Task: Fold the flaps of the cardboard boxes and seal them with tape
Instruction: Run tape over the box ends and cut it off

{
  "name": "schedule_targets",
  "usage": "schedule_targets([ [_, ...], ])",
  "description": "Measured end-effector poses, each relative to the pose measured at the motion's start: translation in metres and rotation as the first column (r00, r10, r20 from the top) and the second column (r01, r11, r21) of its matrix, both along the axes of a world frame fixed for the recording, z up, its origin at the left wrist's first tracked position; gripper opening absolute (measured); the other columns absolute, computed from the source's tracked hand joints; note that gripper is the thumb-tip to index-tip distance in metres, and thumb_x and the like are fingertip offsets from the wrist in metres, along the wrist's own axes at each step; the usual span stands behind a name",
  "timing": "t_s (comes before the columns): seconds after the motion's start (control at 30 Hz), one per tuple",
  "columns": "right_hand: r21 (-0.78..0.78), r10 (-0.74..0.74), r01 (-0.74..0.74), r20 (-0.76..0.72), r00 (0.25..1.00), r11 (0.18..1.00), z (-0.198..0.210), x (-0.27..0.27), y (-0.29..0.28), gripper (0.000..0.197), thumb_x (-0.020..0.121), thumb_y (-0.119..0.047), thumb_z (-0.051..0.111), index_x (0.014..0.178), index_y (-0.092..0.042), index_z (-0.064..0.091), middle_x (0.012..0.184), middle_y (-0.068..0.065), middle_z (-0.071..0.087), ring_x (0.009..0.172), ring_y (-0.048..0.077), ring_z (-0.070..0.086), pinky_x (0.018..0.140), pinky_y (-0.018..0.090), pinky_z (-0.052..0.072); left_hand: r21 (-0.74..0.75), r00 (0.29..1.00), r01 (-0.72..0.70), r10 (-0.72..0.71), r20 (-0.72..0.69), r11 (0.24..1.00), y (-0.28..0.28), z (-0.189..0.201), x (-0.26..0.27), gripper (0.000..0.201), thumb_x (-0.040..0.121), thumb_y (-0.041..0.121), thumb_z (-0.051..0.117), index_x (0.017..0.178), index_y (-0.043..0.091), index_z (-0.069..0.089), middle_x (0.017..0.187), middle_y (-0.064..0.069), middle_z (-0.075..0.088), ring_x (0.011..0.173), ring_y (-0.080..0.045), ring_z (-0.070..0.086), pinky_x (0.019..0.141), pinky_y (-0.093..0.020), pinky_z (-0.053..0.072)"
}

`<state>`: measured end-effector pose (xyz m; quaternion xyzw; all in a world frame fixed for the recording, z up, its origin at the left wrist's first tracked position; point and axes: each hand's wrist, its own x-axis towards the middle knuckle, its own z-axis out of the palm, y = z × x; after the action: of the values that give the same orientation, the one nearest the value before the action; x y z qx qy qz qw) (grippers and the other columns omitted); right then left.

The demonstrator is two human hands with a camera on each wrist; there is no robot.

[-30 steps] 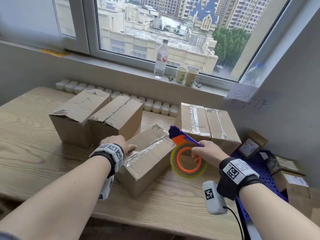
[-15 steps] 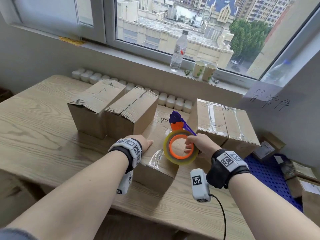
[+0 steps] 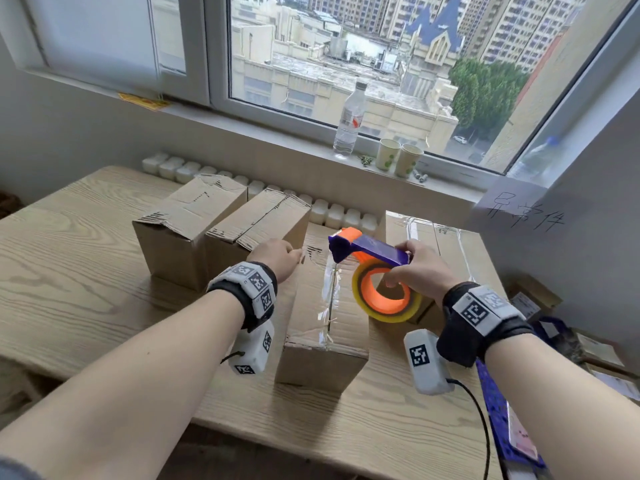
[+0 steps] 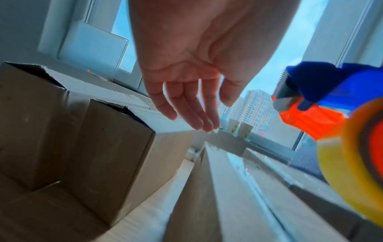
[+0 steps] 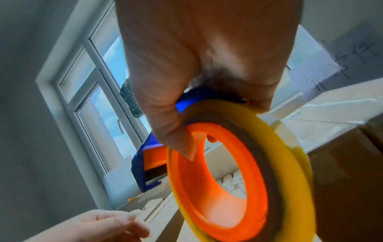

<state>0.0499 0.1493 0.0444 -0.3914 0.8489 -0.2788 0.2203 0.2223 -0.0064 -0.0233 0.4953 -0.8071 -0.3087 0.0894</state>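
Note:
A cardboard box [image 3: 325,344] lies lengthwise in front of me, with clear tape along its top seam. My right hand [image 3: 408,271] grips a purple tape dispenser [image 3: 375,252] with an orange core and a yellowish tape roll [image 3: 388,296]. It holds the dispenser over the box's far right part, with the cutter end at the seam. In the right wrist view the right hand [image 5: 207,131] curls through the roll [image 5: 238,180]. My left hand [image 3: 289,256] hovers over the box's far left corner. Its fingers [image 4: 186,106] are straight and hold nothing.
Two untaped boxes [image 3: 194,230] [image 3: 263,223] stand to the left, two taped boxes [image 3: 436,237] to the right. White bottles [image 3: 332,214] line the table's back edge. A water bottle [image 3: 349,123] and paper cups [image 3: 398,159] stand on the sill. Parcels [image 3: 599,351] lie at the lower right.
The box has turned from diagonal to lengthwise. My right hand has carried the dispenser from the box's right side to over its far end. My left hand has lifted off the box.

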Motion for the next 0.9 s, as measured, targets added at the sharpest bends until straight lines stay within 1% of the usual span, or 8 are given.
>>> schedule_targets([
  [0.07,-0.021,0.014,-0.015,-0.027,1.0,1.0,0.011,0.003,0.005,0.043,0.066,0.001,0.071,0.103,-0.015,0.056,0.073,-0.001,0.057,0.061,0.011,0.053,0.054,0.021,0.041,0.192,0.979,-0.004,0.043,-0.201,0.981,-0.003,0.006,-0.005,0.038,0.099,0.034,0.042,0.081,0.013,0.068,0.087,-0.007,0.068,0.084,-0.022,0.063,0.086,-0.032,0.047],
  [0.13,-0.033,0.034,-0.036,-0.049,0.998,0.999,0.021,0.007,0.011,0.044,0.067,0.003,0.07,0.104,-0.014,0.055,0.073,-0.001,0.056,0.059,0.01,0.053,0.049,0.017,0.04,0.443,0.922,0.03,0.147,-0.359,0.896,0.0,0.015,-0.008,0.041,0.1,0.036,0.038,0.074,0.012,0.06,0.076,-0.003,0.063,0.065,-0.015,0.057,0.07,-0.029,0.045],
  [0.2,-0.042,0.057,-0.059,-0.049,0.997,0.997,0.029,0.012,0.016,0.044,0.068,0.007,0.068,0.106,-0.011,0.055,0.074,0.0,0.055,0.057,0.009,0.054,0.042,0.011,0.039,0.615,0.893,0.106,0.197,-0.404,0.781,0.009,0.027,-0.006,0.044,0.1,0.042,0.036,0.079,0.011,0.058,0.073,-0.002,0.064,0.064,-0.012,0.057,0.063,-0.025,0.043],
  [0.27,-0.042,0.07,-0.072,-0.046,0.997,0.997,0.034,0.018,0.02,0.044,0.07,0.009,0.067,0.107,-0.01,0.054,0.076,-0.001,0.055,0.056,0.007,0.054,0.039,0.007,0.037,0.687,0.866,0.171,0.226,-0.446,0.706,0.015,0.033,-0.004,0.043,0.098,0.045,0.04,0.083,0.009,0.059,0.067,-0.001,0.068,0.066,-0.012,0.062,0.066,-0.023,0.048],
  [0.43,-0.024,0.082,-0.085,-0.094,0.992,0.996,0.036,0.031,0.027,0.048,0.068,0.004,0.071,0.109,-0.012,0.054,0.08,-0.004,0.055,0.061,0.005,0.054,0.042,0.008,0.038,0.705,0.818,0.241,0.251,-0.517,0.666,0.022,0.037,0.004,0.018,0.094,0.021,0.057,0.078,0.011,0.059,0.054,0.004,0.067,0.052,-0.004,0.063,0.059,-0.019,0.052],
  [0.6,0.012,0.102,-0.101,-0.141,0.985,0.995,0.035,0.043,0.03,0.05,0.066,-0.001,0.072,0.112,-0.013,0.055,0.085,-0.004,0.056,0.068,0.008,0.054,0.053,0.017,0.042,0.692,0.829,0.202,0.255,-0.497,0.693,0.03,0.034,0.013,0.021,0.091,0.018,0.06,0.071,0.013,0.055,0.045,0.006,0.062,0.039,0.0,0.057,0.047,-0.014,0.048],
  [0.77,-0.014,0.159,-0.161,-0.082,0.984,0.987,0.031,0.057,0.029,0.06,0.068,0.003,0.069,0.119,-0.026,0.054,0.085,-0.008,0.055,0.059,0.008,0.054,0.046,0.01,0.042,0.642,0.819,0.124,0.287,-0.497,0.757,0.032,0.027,0.028,0.018,0.089,0.011,0.064,0.073,0.006,0.057,0.041,0.002,0.059,0.034,-0.002,0.054,0.04,-0.013,0.047],
  [0.9,-0.01,0.302,-0.304,-0.064,0.951,0.953,0.026,0.066,0.024,0.073,0.068,0.003,0.071,0.126,-0.038,0.056,0.106,-0.008,0.062,0.074,0.011,0.059,0.074,0.025,0.052,0.601,0.833,0.043,0.304,-0.463,0.798,0.034,0.025,0.045,0.02,0.088,0.004,0.063,0.069,0.004,0.058,0.051,-0.005,0.06,0.041,-0.008,0.053,0.04,-0.014,0.045],
])
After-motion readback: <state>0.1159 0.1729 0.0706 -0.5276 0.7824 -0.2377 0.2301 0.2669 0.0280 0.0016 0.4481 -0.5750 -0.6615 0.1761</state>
